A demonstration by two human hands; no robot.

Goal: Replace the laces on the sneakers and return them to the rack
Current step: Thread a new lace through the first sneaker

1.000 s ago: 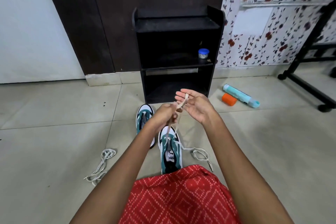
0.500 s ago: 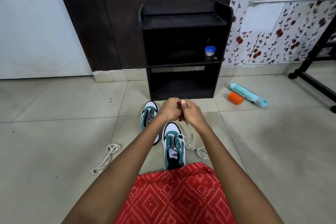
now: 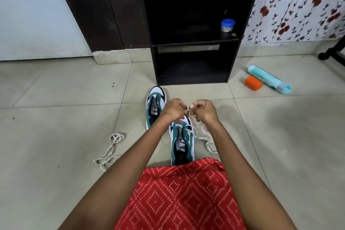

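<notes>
Mid-lacing on the near sneaker (image 3: 182, 142), parked on the floor tiles just ahead of the red patterned cloth (image 3: 179, 196). Got the right hand (image 3: 204, 111) curled over the toe end, pinching the white lace (image 3: 180, 127) between thumb and fingers. Got the left hand (image 3: 173, 111) curled right beside it, nearly touching, but can't tell from here whether it's actually gripping any lace. Looks threaded only through the eyelets nearest the toe so far, with a loose loop trailing on the floor just right of the shoe. Haven't touched the far sneaker (image 3: 155, 106) yet by the look of it: bare tongue, sitting a bit left and closer to the black rack (image 3: 192, 24). Probably saving the spare lace (image 3: 110, 147), lying well off to the left, for that one.

Guessing at the ways to mess this up:
- Pulling one end harder than the other, ending up with lopsided tails and not enough to tie.
- Yanking upward and dragging or tipping the shoe, with no hand pinning it down.
- Twisting the flat lace on the way through an eyelet.
- Snagging that floor loop under the right forearm.
</notes>
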